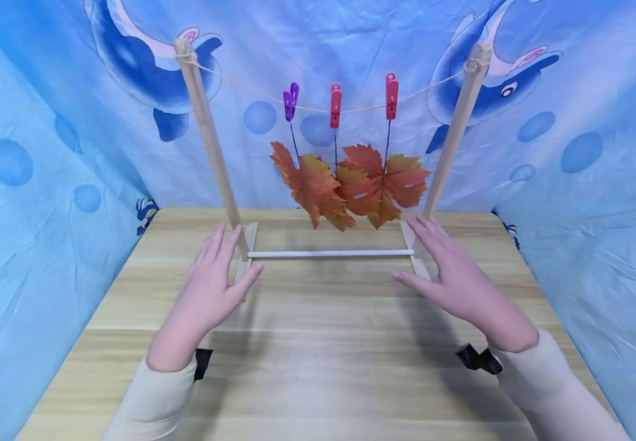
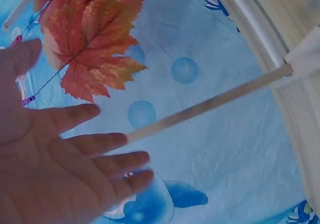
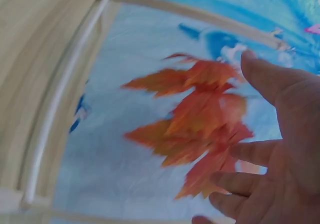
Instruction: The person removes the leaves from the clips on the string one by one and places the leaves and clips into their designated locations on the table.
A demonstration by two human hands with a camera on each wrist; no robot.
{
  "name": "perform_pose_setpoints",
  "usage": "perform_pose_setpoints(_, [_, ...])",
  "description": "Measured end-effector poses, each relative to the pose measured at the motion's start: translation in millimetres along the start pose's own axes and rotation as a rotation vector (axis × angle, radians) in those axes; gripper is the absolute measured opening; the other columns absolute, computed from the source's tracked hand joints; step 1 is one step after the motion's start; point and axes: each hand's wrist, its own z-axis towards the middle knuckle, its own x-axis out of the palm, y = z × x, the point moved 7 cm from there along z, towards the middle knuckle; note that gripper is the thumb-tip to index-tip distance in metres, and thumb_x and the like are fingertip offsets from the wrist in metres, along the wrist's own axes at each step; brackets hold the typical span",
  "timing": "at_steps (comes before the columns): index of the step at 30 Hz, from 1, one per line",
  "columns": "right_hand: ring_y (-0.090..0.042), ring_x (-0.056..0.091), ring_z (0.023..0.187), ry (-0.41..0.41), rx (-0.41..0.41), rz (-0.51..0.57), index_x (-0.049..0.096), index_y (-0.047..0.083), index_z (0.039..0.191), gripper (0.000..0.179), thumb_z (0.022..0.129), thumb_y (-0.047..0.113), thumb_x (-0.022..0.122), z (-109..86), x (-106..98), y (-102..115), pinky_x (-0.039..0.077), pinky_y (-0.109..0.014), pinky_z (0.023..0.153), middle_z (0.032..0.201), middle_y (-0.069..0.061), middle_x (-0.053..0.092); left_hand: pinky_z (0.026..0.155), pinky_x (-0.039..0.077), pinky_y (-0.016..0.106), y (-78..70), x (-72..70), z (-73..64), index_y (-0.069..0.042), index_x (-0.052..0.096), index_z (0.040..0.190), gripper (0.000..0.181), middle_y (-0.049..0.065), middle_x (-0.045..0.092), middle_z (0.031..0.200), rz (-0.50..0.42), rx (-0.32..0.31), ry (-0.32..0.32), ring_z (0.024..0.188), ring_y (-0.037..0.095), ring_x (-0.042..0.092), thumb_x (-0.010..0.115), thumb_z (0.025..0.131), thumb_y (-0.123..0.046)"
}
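Note:
A wooden frame with two posts, the left post (image 1: 208, 131) and the right post (image 1: 456, 131), stands on the table, a white rod (image 1: 329, 253) joining them low down. From the string (image 1: 249, 89) between the post tops hang several orange leaves (image 1: 384, 184), held by a purple clothespin (image 1: 290, 102), a pink clothespin (image 1: 336, 105) and a red clothespin (image 1: 391, 96). My left hand (image 1: 208, 288), fingers spread, is beside the left post's foot. On the other side my right hand (image 1: 456, 275) has straight fingers near the right post's foot. Both palms hold nothing.
The wooden table (image 1: 318, 367) spreads out in front of the frame. Blue cloth (image 1: 31, 245) with printed dolphins and dots surrounds the table at the back and both sides. A black wrist-camera mount (image 1: 479, 359) sits at the right cuff, another (image 1: 202, 364) at the left.

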Motion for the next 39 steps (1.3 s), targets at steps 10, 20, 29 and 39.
perform_pose_setpoints(10, [-0.027,0.059,0.122,-0.200,-0.197,0.142,0.044,0.020,0.156,0.079,0.088,0.033,0.083,24.2,-40,58,0.041,-0.054,0.105,0.151,-0.005,0.049,0.106,0.041,0.051,-23.8,-15.2,29.6,-0.006,0.049,0.150,0.054,0.015,0.055,0.143,-0.367,0.111,-0.162,0.132,0.032,0.051,0.065,0.101,-0.024])
perform_pose_setpoints(20, [-0.011,0.058,0.124,-0.269,-0.309,0.271,0.058,0.012,0.145,0.061,0.089,0.022,0.083,60.8,-71,102,0.050,-0.038,0.098,0.138,0.003,0.061,0.103,0.045,0.036,-38.8,-25.9,64.7,0.000,0.061,0.136,0.040,0.010,0.064,0.132,-0.589,0.099,-0.217,0.118,0.024,0.062,0.068,0.099,-0.013])
perform_pose_setpoints(29, [-0.004,0.063,0.113,-0.285,-0.299,0.299,0.064,0.007,0.139,0.054,0.091,0.026,0.081,88.0,-92,129,0.051,-0.030,0.095,0.129,0.002,0.067,0.099,0.048,0.031,-55.2,-34.3,89.5,0.001,0.065,0.132,0.036,0.008,0.067,0.126,-0.656,0.094,-0.246,0.112,0.019,0.064,0.068,0.099,-0.012])
perform_pose_setpoints(39, [-0.006,0.065,0.111,-0.246,-0.235,0.247,0.071,0.010,0.128,0.046,0.091,0.036,0.079,116.8,-112,152,0.049,-0.025,0.096,0.125,0.001,0.070,0.095,0.051,0.031,-63.3,-51.4,115.0,0.008,0.068,0.124,0.029,0.020,0.069,0.119,-0.743,0.082,-0.314,0.107,0.023,0.067,0.067,0.097,-0.005])
